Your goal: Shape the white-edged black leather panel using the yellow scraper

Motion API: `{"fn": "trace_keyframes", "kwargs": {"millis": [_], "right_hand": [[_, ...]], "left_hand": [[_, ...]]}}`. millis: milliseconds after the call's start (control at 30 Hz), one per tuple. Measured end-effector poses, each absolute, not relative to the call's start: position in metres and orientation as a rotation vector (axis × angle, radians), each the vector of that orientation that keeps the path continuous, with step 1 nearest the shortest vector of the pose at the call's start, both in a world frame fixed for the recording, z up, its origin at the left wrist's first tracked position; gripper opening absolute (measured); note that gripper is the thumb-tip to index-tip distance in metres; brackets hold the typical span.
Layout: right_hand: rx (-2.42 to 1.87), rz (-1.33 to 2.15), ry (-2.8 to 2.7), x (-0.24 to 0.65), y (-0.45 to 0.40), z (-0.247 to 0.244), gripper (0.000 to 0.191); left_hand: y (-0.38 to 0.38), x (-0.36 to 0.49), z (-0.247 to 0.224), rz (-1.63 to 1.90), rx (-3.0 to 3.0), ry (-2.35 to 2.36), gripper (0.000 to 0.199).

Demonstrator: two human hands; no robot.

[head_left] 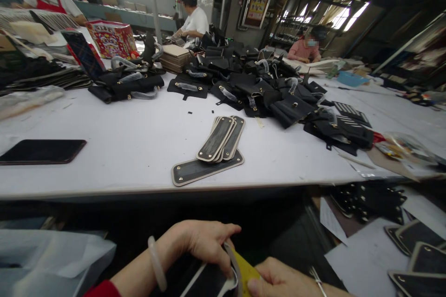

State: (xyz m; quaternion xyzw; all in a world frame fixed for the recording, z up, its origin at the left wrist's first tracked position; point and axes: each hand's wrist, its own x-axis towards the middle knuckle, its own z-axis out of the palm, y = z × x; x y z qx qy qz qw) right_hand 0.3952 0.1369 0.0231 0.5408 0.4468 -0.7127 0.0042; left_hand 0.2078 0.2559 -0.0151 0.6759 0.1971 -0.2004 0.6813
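Low in the head view, my left hand (209, 243), with a pale bangle at the wrist, grips a black bag piece with light edges (205, 280). My right hand (278, 278) is closed on a yellow flat piece (244, 269), thumb on its face. The yellow piece lies against the black piece's curved light edge; their lower parts are cut off by the frame. Beyond my hands, near the table edge, rests a fanned stack of black oblong panels (216, 139) with pale rims and metal studs. One similar panel (205, 168) lies crosswise beneath it.
A white table (121, 148) spans the view. On it are a black phone (43, 151), a heap of black bags (244, 79), and a stack of brown boards (174, 58). More studded panels (418, 283) lie at lower right. Several people work farther back.
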Motion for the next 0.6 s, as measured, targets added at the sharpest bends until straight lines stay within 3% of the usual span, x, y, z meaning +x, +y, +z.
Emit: {"fn": "trace_keyframes", "kwargs": {"millis": [267, 600], "right_hand": [[1.683, -2.294, 1.408, 0.396, 0.132, 0.015, 0.064], [1.652, -2.389, 1.47, 0.392, 0.125, 0.0, 0.068]], "left_hand": [[0.255, 0.207, -0.016, -0.445, 1.524, 0.425, 0.116], [0.254, 0.205, -0.022, -0.407, 1.501, 0.445, 0.115]]}}
